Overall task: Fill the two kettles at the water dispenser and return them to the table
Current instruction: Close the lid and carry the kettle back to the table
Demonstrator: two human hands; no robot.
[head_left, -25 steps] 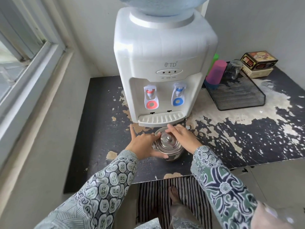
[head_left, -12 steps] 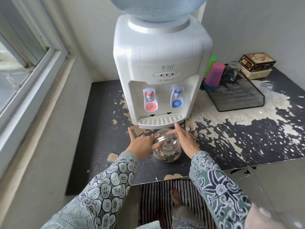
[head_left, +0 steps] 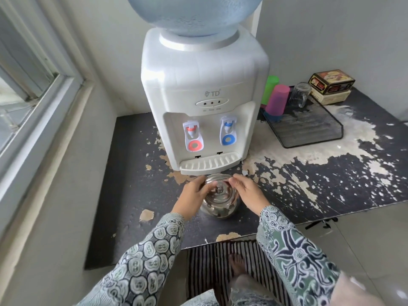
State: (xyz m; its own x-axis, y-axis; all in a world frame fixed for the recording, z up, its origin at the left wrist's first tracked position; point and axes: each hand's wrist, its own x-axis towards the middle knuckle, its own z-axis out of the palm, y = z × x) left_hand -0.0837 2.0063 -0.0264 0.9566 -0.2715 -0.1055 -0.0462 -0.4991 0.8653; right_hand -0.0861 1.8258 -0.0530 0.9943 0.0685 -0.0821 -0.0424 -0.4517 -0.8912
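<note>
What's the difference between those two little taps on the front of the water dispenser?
The left tap has a red spout collar and a red ring on its paddle; the right tap has blue ones. The left tap sits slightly lower in the picture than the right tap. Both are white, the same shape, and hang in the recess above the drip tray. Neither has anything under it: the kettle stands in front of the tray.

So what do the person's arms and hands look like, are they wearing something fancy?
Both arms wear long patterned batik-style sleeves. The left sleeve has rows of pale rounded medallions on dark blue-grey. The right sleeve has bigger swirling green, white and navy flowers. The left hand and right hand are bare; I see no gloves or rings.
</note>
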